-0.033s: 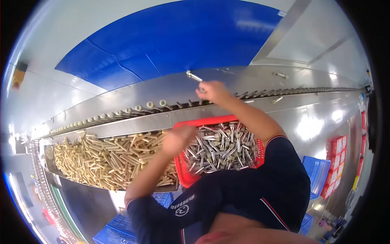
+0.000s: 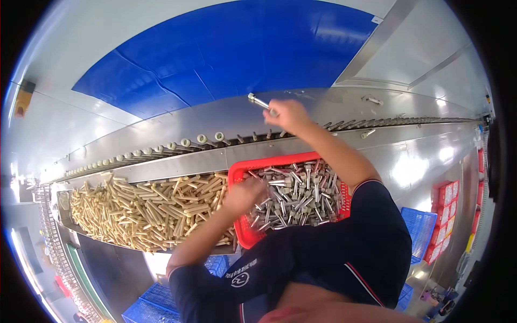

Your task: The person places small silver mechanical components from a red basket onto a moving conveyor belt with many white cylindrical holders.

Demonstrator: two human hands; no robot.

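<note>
My right hand (image 2: 288,116) is closed on one end of a shiny metal rod-shaped piece with a wider nut-like head (image 2: 252,97), above a long row of upright pins (image 2: 334,126). My left hand (image 2: 246,195), smeared by motion, is over the left part of a red plastic basket (image 2: 235,175); its fingers cannot be made out. Inside the basket lies a heap of similar metal pieces (image 2: 301,196) with thicker heads. On the row, pins to the left carry pale round-ended pieces (image 2: 202,139), while those nearest my right hand stand bare.
Left of the basket a long metal trough (image 2: 215,250) holds a heap of beige tubes (image 2: 156,207). Two loose metal pieces (image 2: 368,133) lie on the steel surface at right. Behind the row hangs a blue sheet (image 2: 226,54). Blue crates (image 2: 418,231) and red boxes (image 2: 444,215) stand lower right.
My left hand has moved right and slightly down, farther over the basket. My right hand has shifted slightly right with the metal piece. The row of pins has slid a little to the right.
</note>
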